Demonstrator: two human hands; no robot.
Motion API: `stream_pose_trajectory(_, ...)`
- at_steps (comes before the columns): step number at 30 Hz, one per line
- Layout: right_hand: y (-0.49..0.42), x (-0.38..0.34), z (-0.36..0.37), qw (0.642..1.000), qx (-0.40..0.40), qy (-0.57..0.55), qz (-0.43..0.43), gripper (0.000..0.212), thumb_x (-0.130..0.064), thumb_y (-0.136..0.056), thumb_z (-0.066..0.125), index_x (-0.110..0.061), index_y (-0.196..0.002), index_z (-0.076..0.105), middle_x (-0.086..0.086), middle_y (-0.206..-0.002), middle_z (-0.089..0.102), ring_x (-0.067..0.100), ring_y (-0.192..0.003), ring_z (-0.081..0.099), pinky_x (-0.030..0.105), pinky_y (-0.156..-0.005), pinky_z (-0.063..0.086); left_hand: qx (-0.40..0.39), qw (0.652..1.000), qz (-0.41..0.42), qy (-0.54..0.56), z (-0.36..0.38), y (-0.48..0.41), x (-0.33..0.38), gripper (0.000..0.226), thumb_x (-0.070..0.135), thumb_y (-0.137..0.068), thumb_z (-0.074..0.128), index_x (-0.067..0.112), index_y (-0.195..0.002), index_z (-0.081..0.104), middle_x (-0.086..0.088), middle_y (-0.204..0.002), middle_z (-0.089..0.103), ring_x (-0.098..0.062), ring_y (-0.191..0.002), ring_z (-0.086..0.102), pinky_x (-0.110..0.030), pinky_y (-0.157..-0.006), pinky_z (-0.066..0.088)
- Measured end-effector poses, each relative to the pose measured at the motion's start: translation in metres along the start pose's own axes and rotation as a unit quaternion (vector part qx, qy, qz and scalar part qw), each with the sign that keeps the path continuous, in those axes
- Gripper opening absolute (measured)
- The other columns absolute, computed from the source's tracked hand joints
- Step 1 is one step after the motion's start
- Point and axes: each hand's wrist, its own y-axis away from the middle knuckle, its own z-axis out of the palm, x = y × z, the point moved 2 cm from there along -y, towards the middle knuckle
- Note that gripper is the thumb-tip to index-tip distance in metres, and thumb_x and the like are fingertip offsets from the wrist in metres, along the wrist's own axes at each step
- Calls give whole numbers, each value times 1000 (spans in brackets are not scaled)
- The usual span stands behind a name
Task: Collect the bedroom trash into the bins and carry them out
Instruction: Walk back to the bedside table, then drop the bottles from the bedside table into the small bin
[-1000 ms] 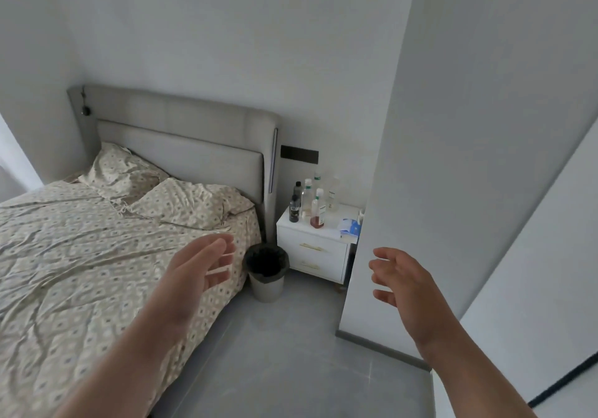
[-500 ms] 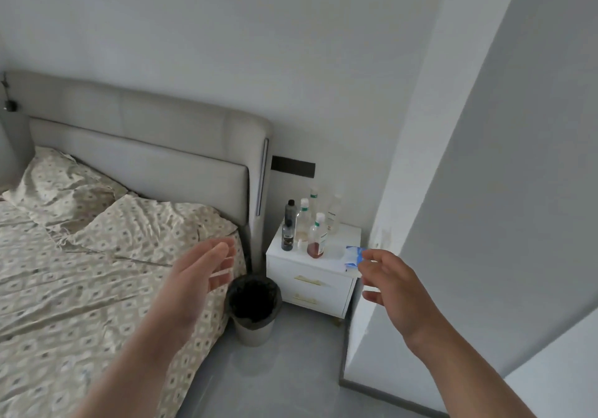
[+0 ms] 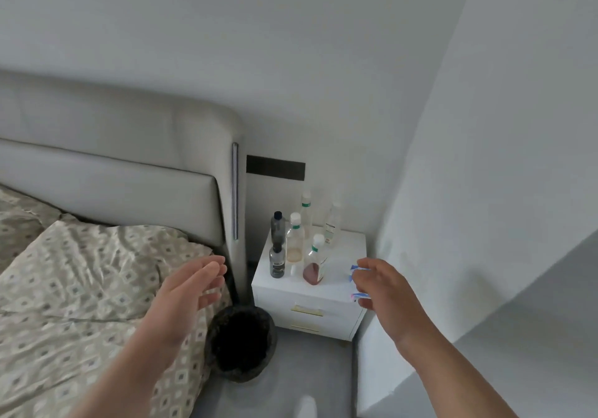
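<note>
As both hands (image 3: 184, 301) (image 3: 386, 291) hover, fingers spread, empty — bin (image 3: 241, 343) upright, mouth up, beside nightstand (image 3: 323, 304).

Beside the smooth, glossy white nightstand (image 3: 336, 294), a bin (image 3: 241, 346) is wearing a crinkled black plastic liner; clear plastic bottles (image 3: 295, 239) are gleaming on its top, patterned bedding (image 3: 81, 275) is lying creased

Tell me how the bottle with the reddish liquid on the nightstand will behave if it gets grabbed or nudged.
The bottle with reddish liquid looks mostly empty, liquid only near the bottom, so it is probably light. It is tall and narrow, so a sideways nudge may tip it, likely into the other bottles crowded close beside it. Its clear wall looks like thin plastic and may flex under a squeeze. Its white cap looks in place.
</note>
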Motion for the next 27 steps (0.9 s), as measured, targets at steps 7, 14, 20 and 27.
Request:
stream_pose_trajectory(7,-205,-2,24,999,14,29,34,42,-38,-81,62,-28,-121,55,-11,-105,58,23,-107,59,36,-94,46,11,998,-61,-33,48,-187,-31,18,16,-95,50,18,-98,67,-8,-101,65,-21,-99,60,-33,-84,47)
stream_pose_trajectory(14,-337,18,45,992,32,97,77,38,-29,-88,60,-24,-126,55,-5,-113,60,23,-106,60,42,-99,47,-46,987,-119,-101,94,-327,-68,11,29,-81,58,22,-73,61,-3,-87,58,-17,-85,54,-35,-88,47)
stream_pose_trajectory(20,-399,66,66,975,8,200,100,48,-28,-87,61,-20,-133,50,-4,-124,56,15,-111,53,28,-90,39,-95,947,-152,-268,105,-398,-149,11,24,-84,55,18,-79,63,-4,-68,47,-18,-61,42,-29,-67,35)
stream_pose_trajectory(27,-436,125,89,934,-45,332,128,63,-37,-82,63,-21,-139,43,0,-139,50,20,-125,48,30,-95,40,-189,874,-164,-417,122,-427,-228,21,27,-79,60,26,-99,55,5,-107,57,-12,-88,54,-27,-76,47)
